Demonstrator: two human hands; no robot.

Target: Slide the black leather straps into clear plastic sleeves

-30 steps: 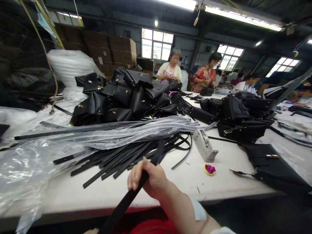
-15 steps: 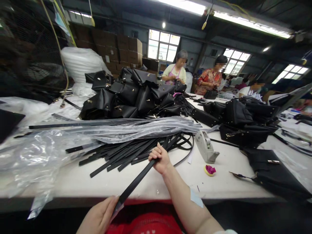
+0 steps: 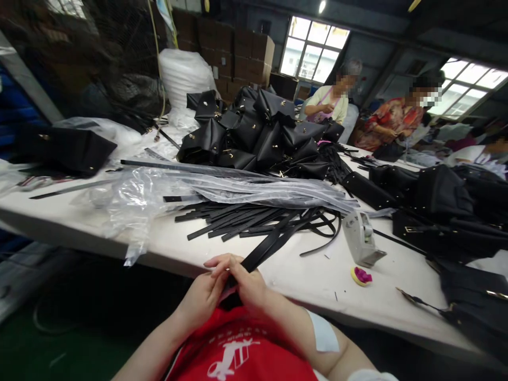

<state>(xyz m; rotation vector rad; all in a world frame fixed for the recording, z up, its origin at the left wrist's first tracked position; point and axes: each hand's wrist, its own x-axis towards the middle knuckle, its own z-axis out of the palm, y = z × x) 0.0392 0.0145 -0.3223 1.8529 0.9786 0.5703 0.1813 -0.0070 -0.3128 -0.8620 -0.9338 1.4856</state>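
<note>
Close to my body at the table's front edge, my left hand [image 3: 206, 291] and my right hand [image 3: 248, 280] meet, both closed on the near end of a black strap [image 3: 266, 246]. The strap runs from between my fingers up onto the table. A bit of clear film shows under my hands. Beyond them lies a fanned pile of black straps [image 3: 226, 219], partly under long straps wrapped in clear plastic [image 3: 257, 189]. To the right of the strap pile stands a grey tape dispenser [image 3: 362, 241], with a yellow ring holding something magenta [image 3: 361, 276] in front of it.
A heap of black bags [image 3: 254, 132] fills the table's back middle, and more black bags [image 3: 440, 190] lie at the right. Crumpled clear plastic [image 3: 133, 203] hangs over the front edge at left. Two people work behind the table.
My right hand has moved back along the strap to meet my left hand. The view has turned left and down, bringing a black bag at the far left further into sight.
</note>
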